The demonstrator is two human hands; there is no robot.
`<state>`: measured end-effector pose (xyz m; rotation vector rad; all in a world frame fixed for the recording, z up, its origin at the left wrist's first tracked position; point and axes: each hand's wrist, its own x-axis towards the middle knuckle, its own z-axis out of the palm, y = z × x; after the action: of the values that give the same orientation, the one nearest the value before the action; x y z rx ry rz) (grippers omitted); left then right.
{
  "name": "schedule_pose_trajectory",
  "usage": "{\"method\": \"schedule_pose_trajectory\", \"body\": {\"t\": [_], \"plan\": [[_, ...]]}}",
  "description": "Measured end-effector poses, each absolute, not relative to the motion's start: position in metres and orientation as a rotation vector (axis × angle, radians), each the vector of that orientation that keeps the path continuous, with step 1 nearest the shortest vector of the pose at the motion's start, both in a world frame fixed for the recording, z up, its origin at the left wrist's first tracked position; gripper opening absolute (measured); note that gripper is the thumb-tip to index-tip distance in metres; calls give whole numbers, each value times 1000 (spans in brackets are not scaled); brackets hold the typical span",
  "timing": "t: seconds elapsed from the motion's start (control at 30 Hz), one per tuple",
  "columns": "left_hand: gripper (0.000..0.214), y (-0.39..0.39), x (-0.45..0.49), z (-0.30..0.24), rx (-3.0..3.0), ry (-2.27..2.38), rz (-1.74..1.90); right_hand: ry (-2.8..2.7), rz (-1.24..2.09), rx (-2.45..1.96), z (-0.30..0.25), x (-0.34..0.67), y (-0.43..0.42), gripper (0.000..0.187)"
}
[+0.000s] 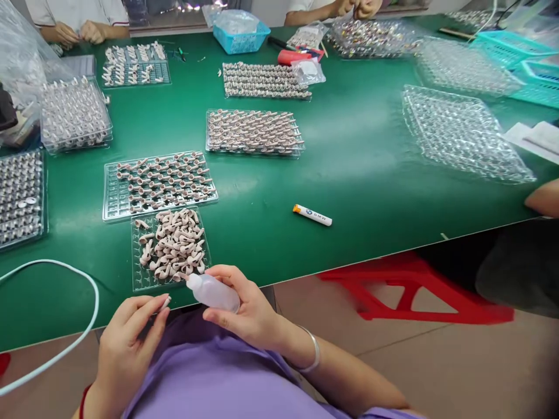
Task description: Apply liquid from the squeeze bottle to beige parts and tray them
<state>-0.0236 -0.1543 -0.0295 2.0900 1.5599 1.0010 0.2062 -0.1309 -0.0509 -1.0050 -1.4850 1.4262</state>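
My right hand [244,305] is wrapped round a translucent squeeze bottle [216,293], its nozzle pointing up and left. Between the thumb and fingers of my left hand [131,337] is a small white piece [166,301], mostly hidden by the fingertips; it looks like part of an earbud shell. Just beyond both hands, a clear tray [142,279] carries a heap of beige earbud shells [177,244]. Behind it, another clear tray [112,203] has similar shells set in rows, with bare slots on its left side.
More filled trays [255,132] stand farther back and at left [21,198]. A white marker [312,215] lies mid-table. Clear empty trays [463,134] rest at right. A pale cable [94,297] loops at left. A red stool [414,288] is below the edge. Co-workers' hands [78,34] show across the table.
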Motion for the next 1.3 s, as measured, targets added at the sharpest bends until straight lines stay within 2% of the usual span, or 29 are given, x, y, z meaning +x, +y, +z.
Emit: {"method": "schedule_pose_trajectory", "body": {"t": [0.3,0.6,0.77,1.17,1.3], "plan": [[23,-166,-37,-41,2429,1608,894,-1661,912,-915,-64,196,-142,43],[28,-166,-29,-40,2397,1567,933,-1474,1274,-918,-56,187,-140,50],[27,-166,-32,-44,2485,1614,901,-1643,1105,-963,-58,194,-143,42],[25,-165,-31,-50,2463,1722,919,-1835,601,-745,-76,196,-143,42],[25,-164,-30,-50,2470,1726,944,-1843,540,-742,-79,194,-143,40]]}}
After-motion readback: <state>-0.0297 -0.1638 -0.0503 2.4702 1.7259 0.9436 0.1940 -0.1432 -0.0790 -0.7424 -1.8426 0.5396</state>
